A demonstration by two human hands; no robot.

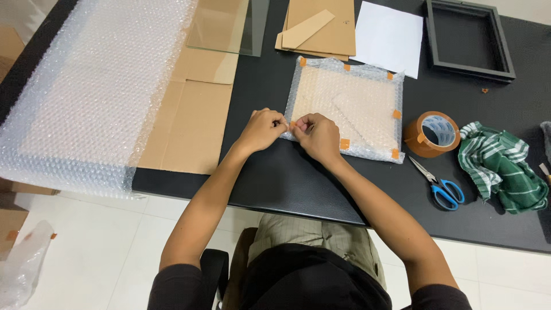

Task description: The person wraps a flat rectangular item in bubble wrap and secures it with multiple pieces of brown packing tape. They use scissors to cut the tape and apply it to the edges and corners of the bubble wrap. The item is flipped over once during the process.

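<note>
- The bubble-wrapped flat parcel (350, 112) lies at centre frame on the black table (275, 178), its edges dotted with small orange tape tabs (344, 143).
- Left hand (262, 129) and right hand (319, 135) meet at the parcel's lower-left corner — both pinched closed on a tape tab there.
- Judged step: sealing that corner; it calls for pressing the tab flat over the wrap fold.
- Right of frame: brown tape roll (431, 135), blue-handled scissors (439, 185), green cloth (502, 169).
- Upper left: bubble wrap sheet (86, 86) over cardboard (189, 123).
</note>
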